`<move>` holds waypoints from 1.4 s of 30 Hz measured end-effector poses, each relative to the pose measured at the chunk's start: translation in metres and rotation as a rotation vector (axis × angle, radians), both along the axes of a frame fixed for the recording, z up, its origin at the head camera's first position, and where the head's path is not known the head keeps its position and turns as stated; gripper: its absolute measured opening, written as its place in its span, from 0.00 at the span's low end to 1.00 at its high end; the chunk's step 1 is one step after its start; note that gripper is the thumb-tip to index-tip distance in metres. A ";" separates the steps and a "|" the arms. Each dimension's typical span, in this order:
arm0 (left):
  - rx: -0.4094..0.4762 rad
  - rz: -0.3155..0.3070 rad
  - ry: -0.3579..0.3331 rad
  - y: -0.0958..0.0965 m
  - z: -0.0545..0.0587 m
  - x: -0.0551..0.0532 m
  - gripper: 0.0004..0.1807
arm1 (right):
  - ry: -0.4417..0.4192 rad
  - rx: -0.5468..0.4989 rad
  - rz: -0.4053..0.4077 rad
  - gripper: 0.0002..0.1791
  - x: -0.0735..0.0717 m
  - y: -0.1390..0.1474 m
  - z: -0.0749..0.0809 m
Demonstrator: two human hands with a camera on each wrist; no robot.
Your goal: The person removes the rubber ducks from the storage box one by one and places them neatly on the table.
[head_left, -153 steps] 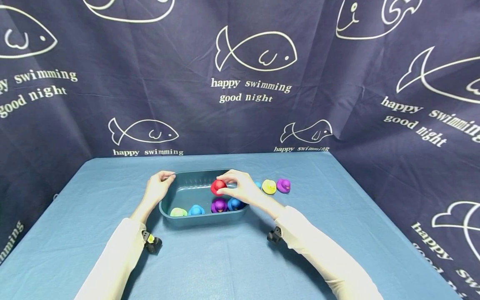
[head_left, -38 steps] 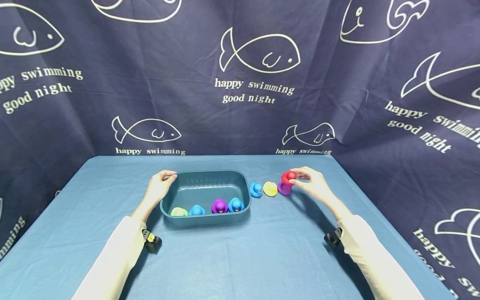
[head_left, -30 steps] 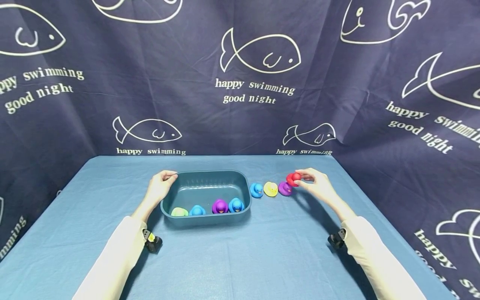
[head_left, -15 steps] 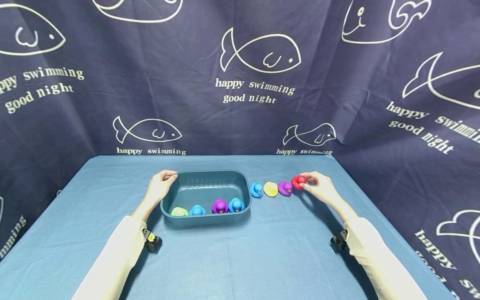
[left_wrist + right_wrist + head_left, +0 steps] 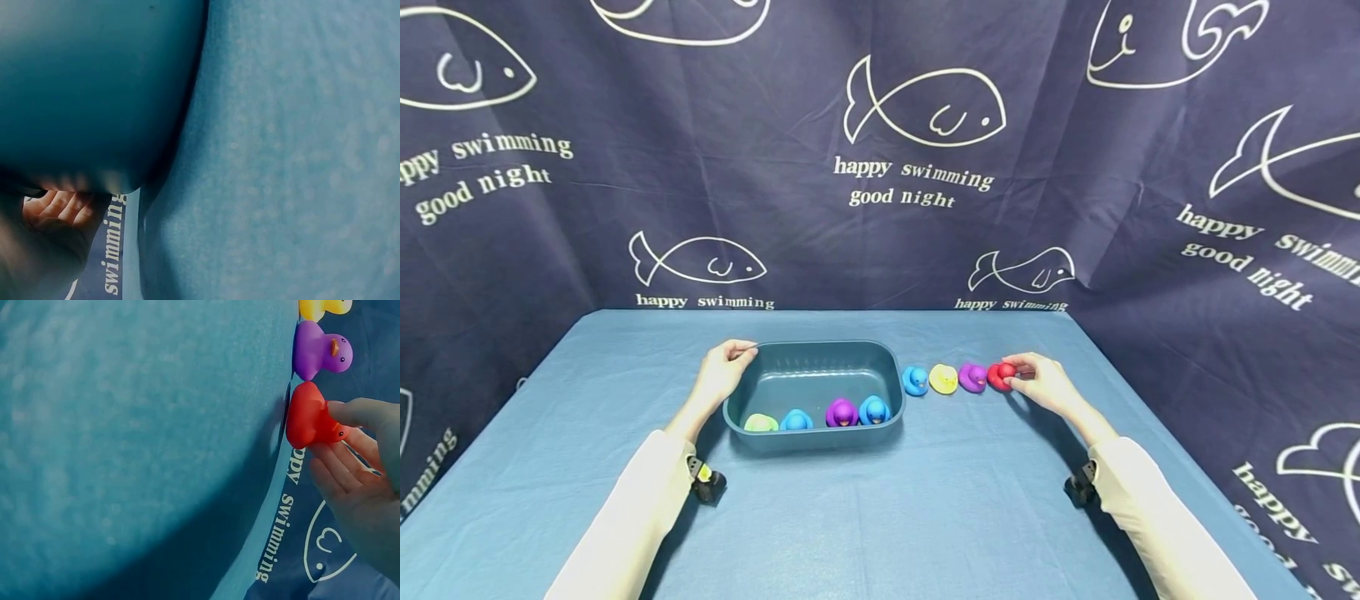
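My right hand (image 5: 1047, 385) pinches a red rubber duck (image 5: 1000, 377) between thumb and fingers, at the right end of a row on the table. The right wrist view has the red duck (image 5: 307, 417) low at the tabletop, beside a purple duck (image 5: 317, 351). Leftward in the row come the purple duck (image 5: 973, 378), a yellow duck (image 5: 943, 379) and a blue duck (image 5: 915, 381). My left hand (image 5: 718, 373) grips the left rim of a dark teal tub (image 5: 812, 442); the left wrist view shows its fingers (image 5: 65, 206) against the tub wall (image 5: 94, 94).
Inside the tub, along its near wall, sit a green duck (image 5: 761, 423), a blue duck (image 5: 797, 420), a purple duck (image 5: 842, 412) and another blue duck (image 5: 874, 410). A blue cloth covers the table (image 5: 880, 525). Dark fish-print curtains (image 5: 805, 225) stand behind and at the sides.
The right hand has carried the red duck from over the tub rightward past the purple duck, then lowered it to the row's end. The left hand stays on the tub rim.
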State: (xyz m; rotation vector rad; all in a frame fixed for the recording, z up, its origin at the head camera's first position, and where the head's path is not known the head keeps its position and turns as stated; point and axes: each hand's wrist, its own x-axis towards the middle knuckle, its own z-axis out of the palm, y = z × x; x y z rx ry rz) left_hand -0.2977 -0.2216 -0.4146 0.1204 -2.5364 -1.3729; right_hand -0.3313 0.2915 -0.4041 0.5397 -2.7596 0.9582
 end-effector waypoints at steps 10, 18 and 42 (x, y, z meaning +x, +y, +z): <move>0.007 0.001 -0.003 0.001 0.000 0.000 0.15 | -0.025 -0.013 0.019 0.18 0.000 0.002 -0.003; -0.003 0.005 0.002 0.001 0.000 0.000 0.15 | -0.024 -0.047 0.038 0.20 0.000 0.001 -0.005; 0.013 -0.005 0.011 0.000 0.000 0.001 0.15 | -0.001 -0.096 0.068 0.24 0.009 -0.028 0.019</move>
